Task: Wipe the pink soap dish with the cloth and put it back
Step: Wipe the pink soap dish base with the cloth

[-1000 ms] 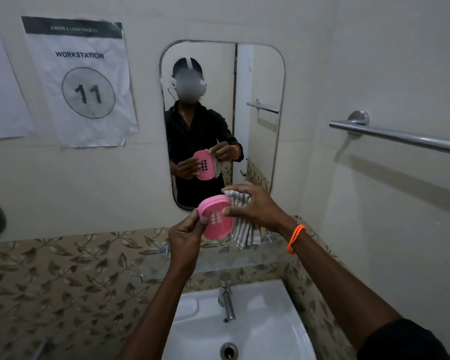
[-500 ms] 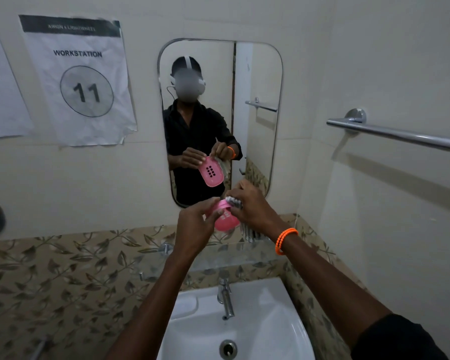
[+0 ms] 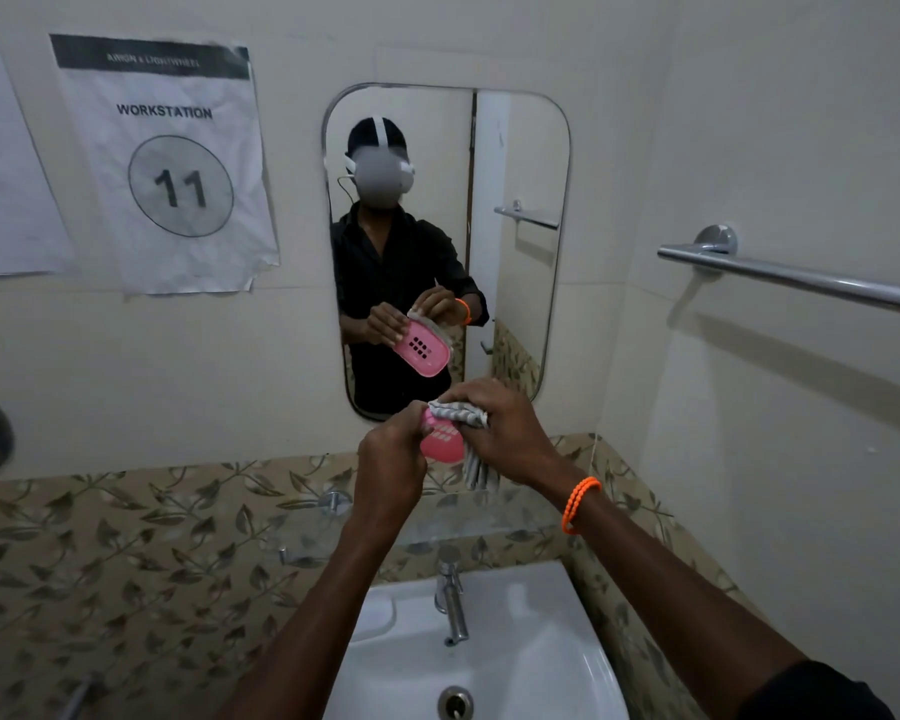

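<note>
1. Pink soap dish (image 3: 441, 443): held in the air above the sink (image 3: 515, 662), in front of the lower edge of the mirror (image 3: 520, 241).
2. Left hand (image 3: 391, 462): fingers curled round the dish's left edge, gripping it.
3. Right hand (image 3: 505, 433): fingers closed on the striped cloth (image 3: 461, 414), pressing it against the dish's upper end.
4. Cloth tail hangs below the right hand, above the tap (image 3: 453, 605).

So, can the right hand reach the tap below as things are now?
Probably yes: nothing stands between the right hand and the tap, but its fingers grip the cloth, pressed on the soap dish.
</note>
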